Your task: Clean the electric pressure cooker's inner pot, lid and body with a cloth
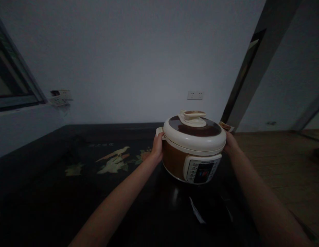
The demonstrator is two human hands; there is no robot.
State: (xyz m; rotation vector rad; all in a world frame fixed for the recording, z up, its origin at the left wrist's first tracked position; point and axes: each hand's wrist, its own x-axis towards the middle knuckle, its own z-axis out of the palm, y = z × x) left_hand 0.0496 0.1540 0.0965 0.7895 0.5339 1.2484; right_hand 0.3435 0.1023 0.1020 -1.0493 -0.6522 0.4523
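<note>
A cream and brown electric pressure cooker [175,159] is between my two hands at the right part of the black table. Its lid, with a raised handle [194,118] on top, is on, and a control panel [202,170] faces toward me. My left hand [157,147] is closed around the cream side handle at its left. On the far right side, my right hand [230,143] grips the cooker, its fingers mostly hidden behind the body. Whether the base touches the table is hard to tell in the dim light.
The glossy black table [139,216] carries a painted bird and flower pattern [114,161]. A dark flat object with pale edges [211,209] lies in front of the cooker. Wall sockets [195,95] are behind it, others [60,97] at left. Wooden floor [272,164] lies to the right.
</note>
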